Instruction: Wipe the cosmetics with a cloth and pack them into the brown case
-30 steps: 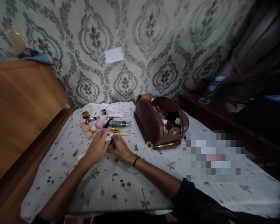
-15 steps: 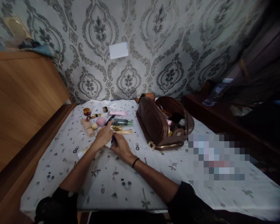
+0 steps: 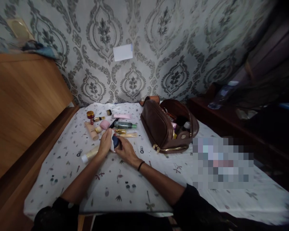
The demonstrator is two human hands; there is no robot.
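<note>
My right hand (image 3: 128, 150) is closed around a small dark blue round container (image 3: 115, 141), possibly a jar. Against its left side, my left hand (image 3: 105, 143) presses a white tissue or cloth (image 3: 112, 145), fingers closed on it. Under my left wrist lies a pale yellow tube (image 3: 91, 153) with a white cap. Just beyond the hands are a clear green-capped bottle (image 3: 123, 125), a gold tube (image 3: 120, 131) and a slim pale tube (image 3: 128, 135). Left of them sit a pink rounded item (image 3: 104, 124) and a beige tube (image 3: 91, 131).
An open brown leather bag (image 3: 156, 126) with several items inside stands to the right. Farther back lie a pink tube (image 3: 121, 116) and an amber jar (image 3: 90, 114). A wooden cabinet (image 3: 26, 96) borders the left; a plastic bottle (image 3: 223, 96) lies at right. A pixelated patch covers the right side.
My left hand has turned and shifted slightly, exposing more of the white tissue and the dark blue container. My right hand stays around the container. The view has shifted a little.
</note>
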